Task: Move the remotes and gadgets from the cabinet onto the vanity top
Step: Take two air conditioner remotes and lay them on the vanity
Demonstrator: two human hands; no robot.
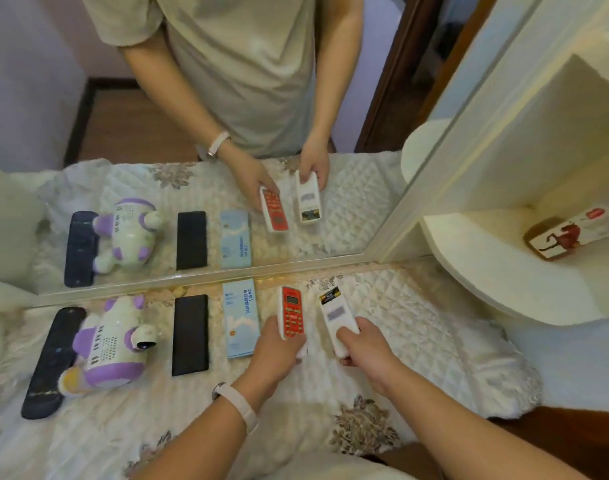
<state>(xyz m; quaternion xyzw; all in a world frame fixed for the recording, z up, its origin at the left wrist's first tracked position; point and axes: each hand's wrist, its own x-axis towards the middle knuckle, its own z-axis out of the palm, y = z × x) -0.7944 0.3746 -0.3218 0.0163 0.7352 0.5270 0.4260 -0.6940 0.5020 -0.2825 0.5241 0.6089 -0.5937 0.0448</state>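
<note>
My left hand (273,351) grips the near end of a red-faced remote with a white edge (291,315), held just over the quilted vanity top (417,323). Beside it, my right hand (363,344) grips the near end of a white remote (336,315) whose far end shows an exposed battery. Both remotes point toward the mirror. Lined up to their left on the vanity top lie a light blue flat box (242,318), a black phone-like slab (189,334), a purple and white toy robot (110,341) and a long dark remote (52,362).
A mirror (192,133) stands along the back of the vanity and reflects everything. At right, a cream cabinet shelf (486,258) holds a small box with a red picture (570,233). The cloth's right part is bare quilting.
</note>
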